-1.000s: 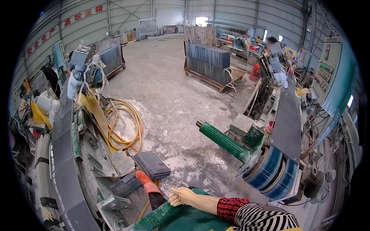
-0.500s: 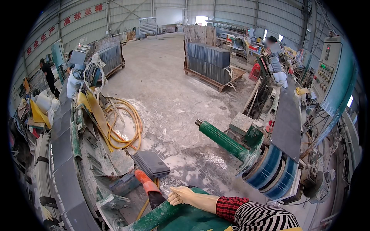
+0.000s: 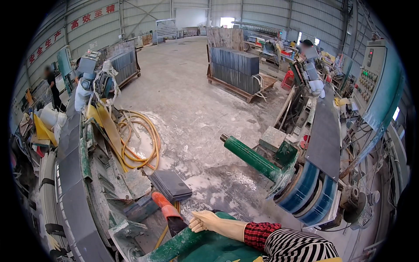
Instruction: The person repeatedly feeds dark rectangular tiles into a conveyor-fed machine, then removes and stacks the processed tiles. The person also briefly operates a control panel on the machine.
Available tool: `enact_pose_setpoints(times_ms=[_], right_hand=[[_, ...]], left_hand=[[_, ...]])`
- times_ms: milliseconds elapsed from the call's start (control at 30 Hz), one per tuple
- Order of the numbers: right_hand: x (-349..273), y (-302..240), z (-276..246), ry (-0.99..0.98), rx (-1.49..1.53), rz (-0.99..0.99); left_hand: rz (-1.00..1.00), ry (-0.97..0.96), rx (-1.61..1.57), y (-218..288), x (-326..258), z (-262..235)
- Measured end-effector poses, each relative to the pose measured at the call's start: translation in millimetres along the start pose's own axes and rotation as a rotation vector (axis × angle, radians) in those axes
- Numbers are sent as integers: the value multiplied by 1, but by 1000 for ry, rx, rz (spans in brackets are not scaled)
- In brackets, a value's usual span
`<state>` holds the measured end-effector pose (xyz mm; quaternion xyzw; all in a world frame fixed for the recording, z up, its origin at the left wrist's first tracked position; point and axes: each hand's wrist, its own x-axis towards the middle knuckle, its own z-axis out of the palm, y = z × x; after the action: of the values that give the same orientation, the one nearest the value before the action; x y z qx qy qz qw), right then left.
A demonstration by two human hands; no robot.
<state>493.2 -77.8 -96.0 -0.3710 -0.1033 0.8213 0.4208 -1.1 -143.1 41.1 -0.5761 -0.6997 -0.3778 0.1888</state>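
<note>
The head view looks down into a large stone workshop with a dusty grey concrete floor (image 3: pixel 187 109).

At the lower centre of the frame, one hand in a cream rubber glove (image 3: pixel 208 221) reaches in from the lower right, its arm in a red checked cuff and a black-and-white striped sleeve (image 3: pixel 297 246). From the way it enters, it appears to be the person's right hand. Its fingers (image 3: pixel 196 226) are curled loosely and rest on the top of a green painted metal frame (image 3: pixel 183 243) that runs along the bottom edge; whether they actually clasp it cannot be told. The other hand is out of sight.

Just left of the glove stands an orange-and-black handled tool (image 3: pixel 168 214), near the fingers but apart from them. Above that, a small stack of dark grey stone tiles (image 3: pixel 171 185) lies on the floor.

Along the left side of the frame curves a long grey conveyor line (image 3: pixel 72 192), with coiled yellow hoses (image 3: pixel 139 139) beside it. Right of centre, a green cylindrical roller (image 3: pixel 253 158) juts out from a machine with blue wheels (image 3: pixel 310 192) and a dark grey belt (image 3: pixel 325 135). In the upper centre, a wooden pallet of upright dark slabs (image 3: pixel 235 65) stands. A pale green control cabinet (image 3: pixel 375 78) fills the upper right.
</note>
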Motion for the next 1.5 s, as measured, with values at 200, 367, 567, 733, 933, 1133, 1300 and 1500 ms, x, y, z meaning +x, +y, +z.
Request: enact_pose_setpoints(times_ms=[200,367,567,733,933,1133,1300,1500], right_hand=[[11,8,-17,-41,88,-6],[0,0,4,51,-6,-3],[-4,-3,8,11,51,6],[-23,-12,41,76,1,-27],[-21,-11,24,23,38,-3],[0,-8,6,-548,382,117],[6,-2,1,15,26,21],[-4,7,-20,-270,622,165]], left_hand=[[-23,-6,-14,3,-2,-1],[-18,5,-31,5,-4,-5],[-63,-32,14,2,-7,-8],[-60,-29,22,-9,-13,-9],[-40,-20,-14,-13,-17,-5],[-71,24,-75,-1,-20,-10],[-258,9,-135,-43,-31,19],[-286,137,261,-35,-30,1]])
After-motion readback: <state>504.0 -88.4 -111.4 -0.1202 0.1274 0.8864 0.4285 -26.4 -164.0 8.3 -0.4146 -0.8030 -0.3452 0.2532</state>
